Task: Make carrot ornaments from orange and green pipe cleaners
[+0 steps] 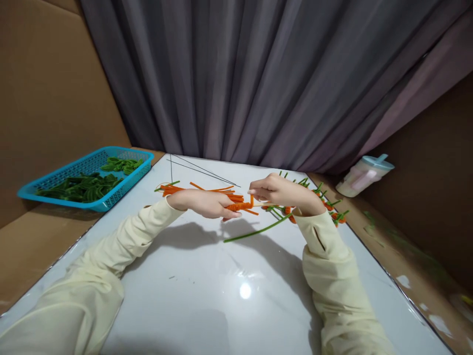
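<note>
My left hand point(207, 203) grips a partly wound orange pipe-cleaner coil point(238, 206) over the white table point(207, 291). My right hand point(284, 193) pinches the upturned orange end of the same piece, beside the coil. A green stem point(258, 230) trails from the coil down onto the table. A loose pile of orange pipe cleaners point(185, 189) lies behind my left hand. Finished orange pieces with green tops point(330, 209) lie behind my right wrist, partly hidden by it.
A blue basket point(59, 178) holding green pieces stands at the far left on a cardboard ledge. Thin dark wires point(199, 170) lie at the table's far edge. A white lidded bottle point(364, 175) lies at the right. A grey curtain hangs behind.
</note>
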{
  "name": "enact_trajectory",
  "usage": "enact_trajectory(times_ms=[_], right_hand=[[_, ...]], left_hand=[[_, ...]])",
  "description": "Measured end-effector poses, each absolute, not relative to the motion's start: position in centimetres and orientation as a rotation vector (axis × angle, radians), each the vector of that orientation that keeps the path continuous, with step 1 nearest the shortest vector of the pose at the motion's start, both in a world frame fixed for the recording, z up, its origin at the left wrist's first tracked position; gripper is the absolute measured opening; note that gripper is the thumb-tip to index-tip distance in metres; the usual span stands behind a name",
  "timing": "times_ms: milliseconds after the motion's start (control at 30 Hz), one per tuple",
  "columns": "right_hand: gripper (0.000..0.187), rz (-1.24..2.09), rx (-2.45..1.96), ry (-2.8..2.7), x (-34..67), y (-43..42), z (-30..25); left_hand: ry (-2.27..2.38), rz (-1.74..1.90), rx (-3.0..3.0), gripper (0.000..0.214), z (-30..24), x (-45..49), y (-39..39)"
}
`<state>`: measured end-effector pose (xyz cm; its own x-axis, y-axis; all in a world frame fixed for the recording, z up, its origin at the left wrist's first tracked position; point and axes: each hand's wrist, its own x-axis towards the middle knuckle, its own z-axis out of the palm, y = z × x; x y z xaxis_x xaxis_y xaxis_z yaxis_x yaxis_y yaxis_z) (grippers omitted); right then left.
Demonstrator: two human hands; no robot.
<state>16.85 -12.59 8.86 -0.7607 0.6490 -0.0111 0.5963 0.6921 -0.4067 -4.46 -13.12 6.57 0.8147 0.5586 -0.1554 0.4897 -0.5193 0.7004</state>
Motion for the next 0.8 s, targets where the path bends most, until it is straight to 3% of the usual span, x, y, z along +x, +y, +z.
enact_trajectory(times_ms=[133,267,367,567,800], right_hand=[[0.033,1.115,-0.858,-2.47,17.0,-11.5,7.8],[0.038,1.19,-0.694,-2.206,16.5,-10.8,6.8],[0.039,1.041,-0.776,-2.155,15.8,-11.0,6.8],[0.026,0.39,-1.026,-2.319,14.7,-12.7,7.6],[0.014,0.028,-1.236,-2.416,15.6,-13.5,8.2]], left_hand=[[0.581,-0.066,1.859,0.034,7.1,-4.7,-12.7],[0.537,0.16,1.62,0.035,6.8,-4.4,-12.3],[0.568,0.353,1.602,0.035,6.2,-3.9,-12.1],[0.964,0.797,2.131,0.038,5.0,-3.0,-12.3],[1.194,0.643,2.278,0.045,4.7,-3.2,-12.0]])
